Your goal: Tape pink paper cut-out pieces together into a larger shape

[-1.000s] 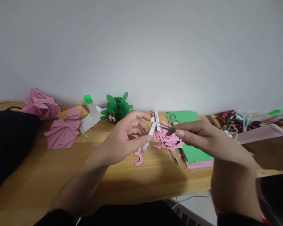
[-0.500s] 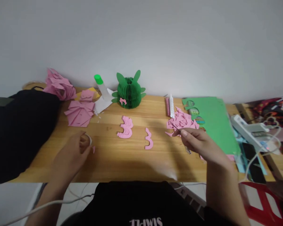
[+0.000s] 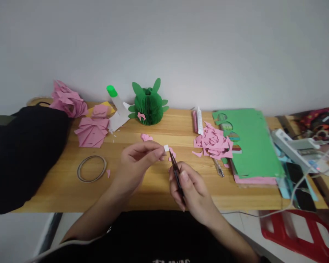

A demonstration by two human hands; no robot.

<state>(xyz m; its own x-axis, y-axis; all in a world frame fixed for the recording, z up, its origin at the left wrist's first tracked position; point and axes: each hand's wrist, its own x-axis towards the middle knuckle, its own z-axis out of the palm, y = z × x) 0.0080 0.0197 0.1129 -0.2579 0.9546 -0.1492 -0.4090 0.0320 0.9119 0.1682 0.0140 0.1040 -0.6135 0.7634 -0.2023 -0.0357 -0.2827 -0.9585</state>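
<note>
My left hand point(image 3: 138, 160) is raised over the middle of the wooden table point(image 3: 142, 190), its fingers pinched on a small white square of tape point(image 3: 166, 148). My right hand point(image 3: 190, 190) is closed round dark tweezers point(image 3: 175, 171), whose tips point up toward that white square. Pink cut-out paper shapes point(image 3: 146, 137) lie on the table just behind my hands, partly hidden by them. A roll of clear tape point(image 3: 91, 168) lies flat to the left of my left hand.
A green honeycomb paper cactus point(image 3: 148, 104) and a green-capped glue bottle point(image 3: 115, 100) stand at the back. Pink folded paper point(image 3: 91, 132) and a black bag point(image 3: 22, 153) lie left. Pink scraps point(image 3: 214, 140), green sheets point(image 3: 249, 142), a pen point(image 3: 218, 168) and a power strip point(image 3: 293, 146) lie right.
My left hand left the tape roll at the left and came to the centre pinching a white piece. My right hand moved from the pink scraps to the centre with the tweezers.
</note>
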